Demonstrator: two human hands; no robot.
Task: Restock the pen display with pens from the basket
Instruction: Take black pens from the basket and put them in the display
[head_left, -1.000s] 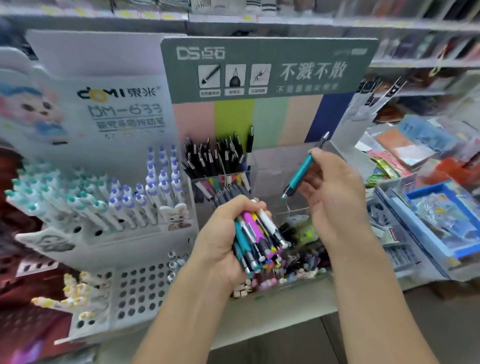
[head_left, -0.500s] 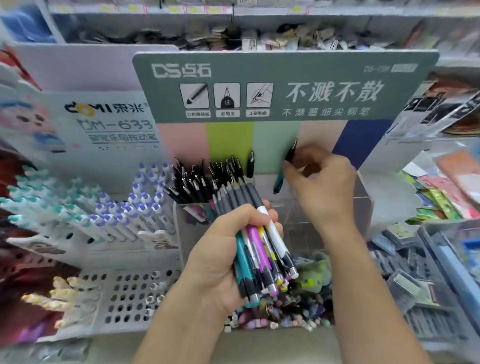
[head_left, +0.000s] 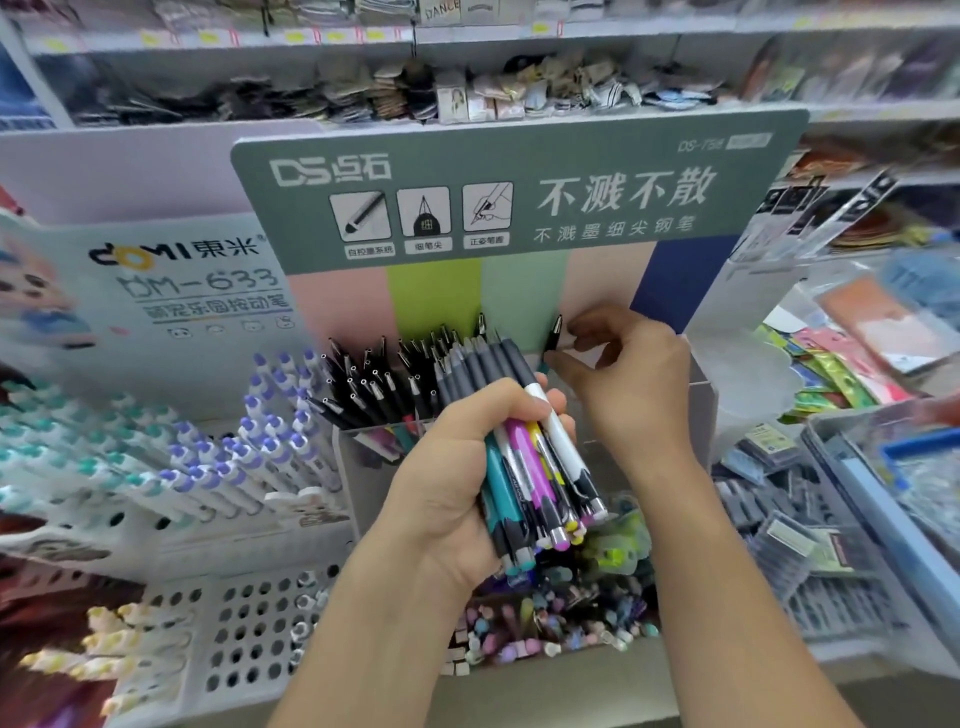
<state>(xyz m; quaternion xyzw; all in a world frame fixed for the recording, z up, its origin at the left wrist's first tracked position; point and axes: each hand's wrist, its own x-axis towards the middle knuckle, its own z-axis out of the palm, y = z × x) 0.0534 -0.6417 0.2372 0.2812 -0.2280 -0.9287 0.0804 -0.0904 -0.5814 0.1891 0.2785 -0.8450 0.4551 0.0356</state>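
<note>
While left hand (head_left: 457, 483) grips glossy pens (head_left: 535, 467) (slim cylinders), right hand (head_left: 623, 379) pinches one pen (head_left: 551, 340).

Crowded shop shelves (head_left: 467, 36) behind, overhead.

The right hand (head_left: 623, 384) hides most of the single pen (head_left: 552, 338); right-edge goods are blurred

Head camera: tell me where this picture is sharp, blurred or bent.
Head view: sharp in the middle, on the left hand gripping the bundle of pens and the right hand pinching one pen; the green sign reads clearly; the edges smear, and the shelf bows from the wide lens.
</note>
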